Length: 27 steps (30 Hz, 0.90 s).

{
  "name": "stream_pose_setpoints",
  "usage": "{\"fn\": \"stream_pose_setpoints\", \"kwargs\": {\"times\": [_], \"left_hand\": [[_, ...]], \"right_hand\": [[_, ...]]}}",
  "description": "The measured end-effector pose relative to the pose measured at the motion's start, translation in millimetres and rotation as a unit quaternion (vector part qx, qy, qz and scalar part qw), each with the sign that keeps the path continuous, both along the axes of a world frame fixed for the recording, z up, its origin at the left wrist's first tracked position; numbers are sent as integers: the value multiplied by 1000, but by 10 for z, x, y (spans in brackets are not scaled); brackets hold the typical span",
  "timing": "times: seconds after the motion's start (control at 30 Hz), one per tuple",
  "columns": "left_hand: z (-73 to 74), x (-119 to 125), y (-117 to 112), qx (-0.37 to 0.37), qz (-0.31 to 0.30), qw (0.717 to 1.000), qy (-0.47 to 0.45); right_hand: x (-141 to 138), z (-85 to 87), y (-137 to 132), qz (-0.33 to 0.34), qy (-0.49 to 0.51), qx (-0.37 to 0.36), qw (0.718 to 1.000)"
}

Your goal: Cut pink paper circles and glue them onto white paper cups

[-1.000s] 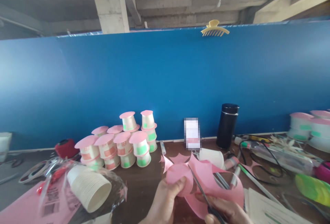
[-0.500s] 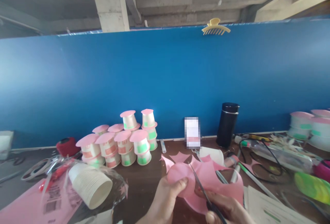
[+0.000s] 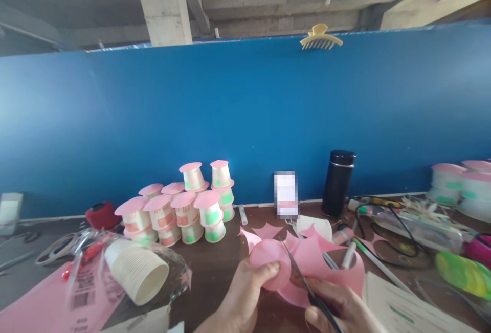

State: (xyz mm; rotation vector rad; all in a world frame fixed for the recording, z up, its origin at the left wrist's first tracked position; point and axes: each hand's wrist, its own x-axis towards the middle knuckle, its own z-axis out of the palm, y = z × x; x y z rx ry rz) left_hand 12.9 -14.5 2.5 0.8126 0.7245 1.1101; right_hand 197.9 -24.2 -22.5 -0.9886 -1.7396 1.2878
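Note:
My left hand [image 3: 245,292] pinches a pink paper disc [image 3: 270,261], its thumb lying on top near the lower edge. Black-handled scissors [image 3: 303,276] are gripped in my right hand [image 3: 341,305], with the blades pointing up and away along the disc's right edge. The blades look close together. Larger pink paper scraps [image 3: 312,248] with curved cut-outs and pointed corners lie just behind and to the right of the disc. My right hand's lower fingers are partly hidden.
Stacked paper-cup houses [image 3: 186,210] with pink roofs stand at left-centre. Nested white cups [image 3: 140,274] lie in plastic wrap nearer me. A phone [image 3: 286,195] and a black bottle [image 3: 337,184] stand before the blue partition [image 3: 238,103]. Cables, pens and a plastic bottle [image 3: 422,233] clutter the right.
The pink disc looks slightly flatter and its outline rounder. My hands and the scissors have hardly moved; the view has shifted very slightly.

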Motion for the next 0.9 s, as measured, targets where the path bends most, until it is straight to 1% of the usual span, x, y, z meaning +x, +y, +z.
{"fn": "stream_pose_setpoints", "kwargs": {"times": [0.27, 0.4, 0.53, 0.63, 0.73, 0.8, 0.9], "left_hand": [[-24, 2, -6, 1, -3, 1000, -23], [-33, 1, -6, -17, -7, 999, -38], [-36, 4, 3, -14, -13, 999, -50], [-32, 10, 1, -19, -9, 998, -51], [-22, 21, -5, -11, -14, 999, -47], [-28, 28, 1, -1, -4, 999, -32], [-71, 29, 29, -1, 38, 999, 16]], "right_hand": [[17, 92, -42, -10, -22, -12, 1000], [9, 107, -45, -13, -29, -11, 999], [9, 125, -47, -19, -31, -3, 999], [19, 113, -38, -13, -29, -24, 999], [17, 62, -22, -15, -22, -22, 999], [4, 32, -21, -17, -8, -15, 1000], [-24, 43, -46, -5, 14, -18, 1000]]}}
